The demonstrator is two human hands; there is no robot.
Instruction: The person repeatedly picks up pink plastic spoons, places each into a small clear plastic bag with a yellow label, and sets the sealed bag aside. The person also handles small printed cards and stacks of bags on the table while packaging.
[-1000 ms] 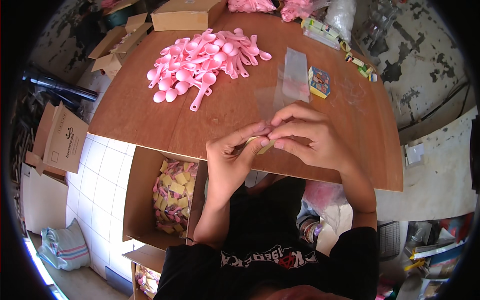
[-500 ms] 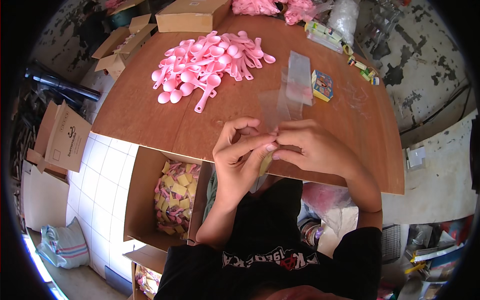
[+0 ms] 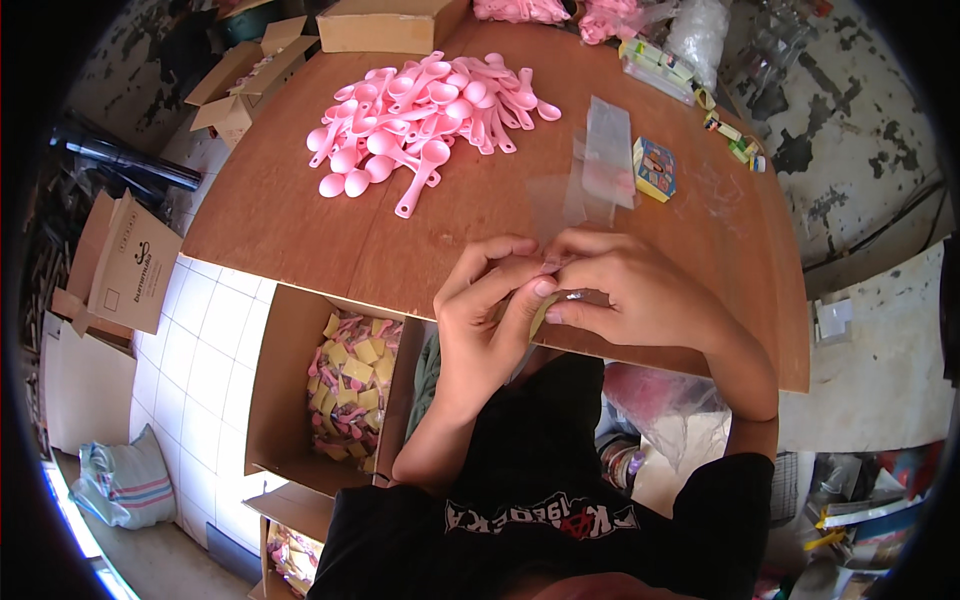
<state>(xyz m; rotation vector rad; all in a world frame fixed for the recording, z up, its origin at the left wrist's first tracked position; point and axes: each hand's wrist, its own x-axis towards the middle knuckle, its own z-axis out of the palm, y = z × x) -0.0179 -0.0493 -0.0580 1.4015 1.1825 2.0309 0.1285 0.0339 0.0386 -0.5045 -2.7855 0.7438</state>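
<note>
My left hand (image 3: 488, 305) and my right hand (image 3: 625, 285) meet over the near edge of the wooden table, fingertips pinched together. Between them is a clear plastic packet (image 3: 574, 295) with a yellow piece (image 3: 541, 318) showing below my left thumb. My fingers cover most of it, so its contents cannot be made out. Beyond the hands, flat clear plastic bags (image 3: 607, 140) lie on the table, beside a small yellow and blue box (image 3: 655, 168). Farther left is a heap of pink scoop-like spoons (image 3: 430, 110).
The brown table (image 3: 300, 225) fills the middle. Below its left edge, an open carton (image 3: 280, 400) holds many packets with pink spoons and yellow cards. A closed cardboard box (image 3: 390, 28) sits at the far edge. Tape-like strips and packs (image 3: 655, 68) lie at the far right.
Both hands stay pinched together, and the right hand has shifted slightly, showing more of the clear packet between them. The whole view has tilted a little.
</note>
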